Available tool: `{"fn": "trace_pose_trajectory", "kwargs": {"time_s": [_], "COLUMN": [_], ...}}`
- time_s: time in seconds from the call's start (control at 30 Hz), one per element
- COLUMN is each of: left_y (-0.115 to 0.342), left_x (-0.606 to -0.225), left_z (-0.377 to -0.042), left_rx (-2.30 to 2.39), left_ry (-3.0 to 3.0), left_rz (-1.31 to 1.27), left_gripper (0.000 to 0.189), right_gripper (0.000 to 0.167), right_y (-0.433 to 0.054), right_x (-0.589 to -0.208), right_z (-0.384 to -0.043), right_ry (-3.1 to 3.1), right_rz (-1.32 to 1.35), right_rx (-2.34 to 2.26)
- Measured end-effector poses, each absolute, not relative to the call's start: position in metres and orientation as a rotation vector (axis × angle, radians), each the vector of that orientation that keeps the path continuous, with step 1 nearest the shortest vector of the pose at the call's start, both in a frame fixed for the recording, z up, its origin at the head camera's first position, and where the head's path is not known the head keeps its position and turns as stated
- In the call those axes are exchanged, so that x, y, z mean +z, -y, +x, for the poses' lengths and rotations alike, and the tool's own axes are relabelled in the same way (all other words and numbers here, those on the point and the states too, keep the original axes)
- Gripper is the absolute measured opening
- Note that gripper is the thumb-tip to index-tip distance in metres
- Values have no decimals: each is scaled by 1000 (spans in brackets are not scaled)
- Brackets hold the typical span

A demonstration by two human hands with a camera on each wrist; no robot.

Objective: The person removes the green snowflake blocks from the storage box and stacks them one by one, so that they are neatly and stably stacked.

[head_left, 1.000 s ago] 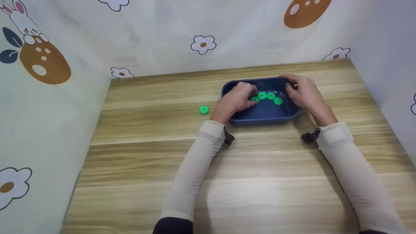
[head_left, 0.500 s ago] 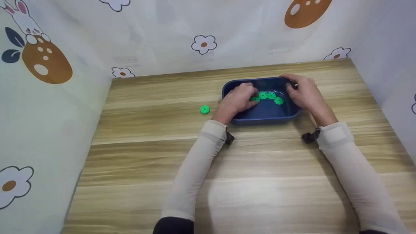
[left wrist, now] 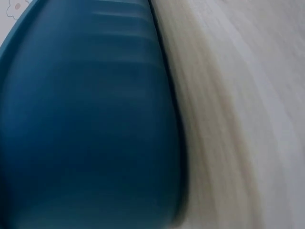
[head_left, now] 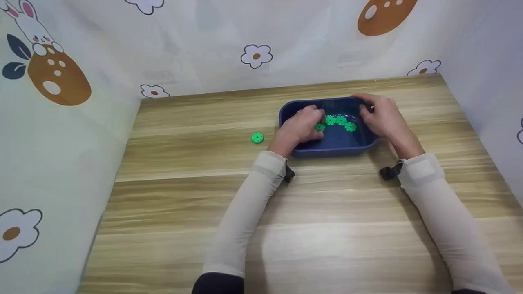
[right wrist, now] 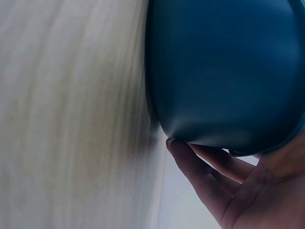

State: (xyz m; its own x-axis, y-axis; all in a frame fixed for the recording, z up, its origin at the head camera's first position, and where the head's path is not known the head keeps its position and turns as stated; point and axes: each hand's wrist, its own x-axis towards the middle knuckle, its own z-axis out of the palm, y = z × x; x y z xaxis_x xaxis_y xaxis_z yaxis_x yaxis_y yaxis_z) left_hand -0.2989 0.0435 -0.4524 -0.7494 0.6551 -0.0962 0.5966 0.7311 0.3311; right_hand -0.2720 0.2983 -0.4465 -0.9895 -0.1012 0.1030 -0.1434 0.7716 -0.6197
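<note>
A deep blue rectangular plastic tray [head_left: 339, 141] stands on the wooden table. Inside it, several green notched plastic discs [head_left: 340, 120] form a curved row. My left hand [head_left: 300, 126] reaches over the tray's left side, its curled fingers and thumb around the leftmost green disc [head_left: 320, 127], which they partly cover. The right hand [head_left: 382, 114] grips the tray's right end, with the thumb inside the rim and fingers outside. In the right wrist view, fingertips [right wrist: 178, 148] press the tray's outer wall [right wrist: 224, 71]. The left wrist view shows only tray wall [left wrist: 90, 119] and table, no hand.
Left of the tray, a single green disc [head_left: 257, 138] lies on the wooden table [head_left: 184, 196]. Patterned white sheets [head_left: 204, 53] rise behind the table and along both sides. A black wrist camera [head_left: 390, 171] sits at the right cuff.
The left hand has shifted slightly toward the near side inside the tray, and the leftmost disc sits a little lower, below the row's neighbouring disc. The right hand and the tray stay put.
</note>
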Motion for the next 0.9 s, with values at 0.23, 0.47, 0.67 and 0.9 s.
{"fn": "trace_pose_trajectory", "kwargs": {"time_s": [0.23, 0.47, 0.67, 0.9], "left_y": [-43, -44, -43, -41], "left_x": [-454, -454, -451, -447], "left_z": [-299, -302, -299, -300], "left_rx": [430, 444, 428, 475], "left_ry": [-2737, -2715, -2719, -2700], "left_rz": [1015, 991, 1010, 1053], "left_gripper": [34, 36, 38, 37], "right_gripper": [44, 46, 46, 46], "right_y": [-298, -299, -299, -299], "right_x": [-447, -446, -447, -447], "right_z": [-273, -273, -273, -272], "right_ry": [2901, 2922, 2923, 2930], "right_rz": [196, 182, 185, 192], "right_rx": [1027, 1033, 1032, 1042]}}
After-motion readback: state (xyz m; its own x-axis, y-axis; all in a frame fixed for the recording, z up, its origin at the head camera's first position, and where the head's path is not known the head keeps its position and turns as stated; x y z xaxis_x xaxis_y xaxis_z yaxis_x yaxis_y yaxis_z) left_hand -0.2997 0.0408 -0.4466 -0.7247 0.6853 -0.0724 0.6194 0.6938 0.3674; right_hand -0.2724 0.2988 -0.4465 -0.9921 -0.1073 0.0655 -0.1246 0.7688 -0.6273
